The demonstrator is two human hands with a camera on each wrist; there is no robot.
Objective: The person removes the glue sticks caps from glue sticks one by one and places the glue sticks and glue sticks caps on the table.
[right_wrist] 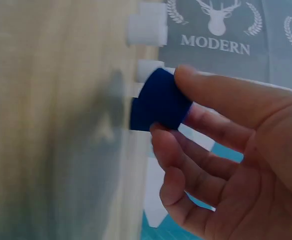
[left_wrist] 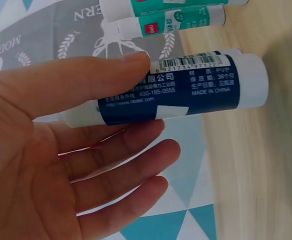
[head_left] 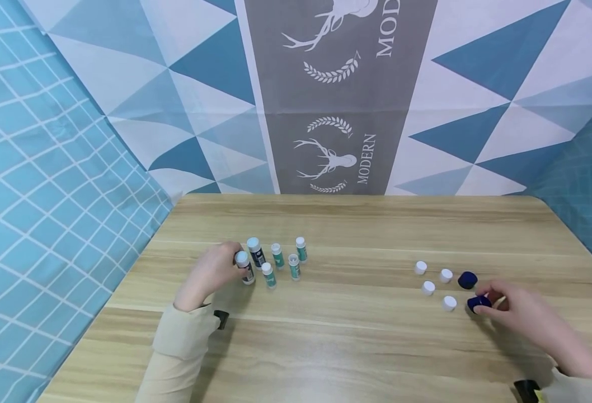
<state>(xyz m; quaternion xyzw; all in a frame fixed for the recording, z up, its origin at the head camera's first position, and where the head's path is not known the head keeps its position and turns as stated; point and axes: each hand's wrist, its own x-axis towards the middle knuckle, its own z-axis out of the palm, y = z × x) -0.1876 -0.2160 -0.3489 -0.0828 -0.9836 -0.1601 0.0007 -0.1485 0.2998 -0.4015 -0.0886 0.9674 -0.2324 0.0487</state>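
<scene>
My left hand (head_left: 216,270) grips an upright glue stick with a navy label (left_wrist: 170,92) between thumb and fingers. The same glue stick (head_left: 246,271) stands on the wooden table, at the left end of a small group. Behind it is a second navy glue stick (head_left: 257,253). Several thinner green glue sticks (head_left: 268,276) stand to its right. Over on the right, my right hand (head_left: 515,308) pinches a dark blue cap (right_wrist: 164,97), tilted in the right wrist view. Another dark blue cap (head_left: 468,280) lies just beyond that hand.
Several white caps (head_left: 446,275) lie on the table left of the blue caps. The wooden table (head_left: 356,330) stretches between the two groups. A patterned cloth (head_left: 331,101) hangs behind the table's far edge, and blue gridded cloth (head_left: 49,184) lines the left side.
</scene>
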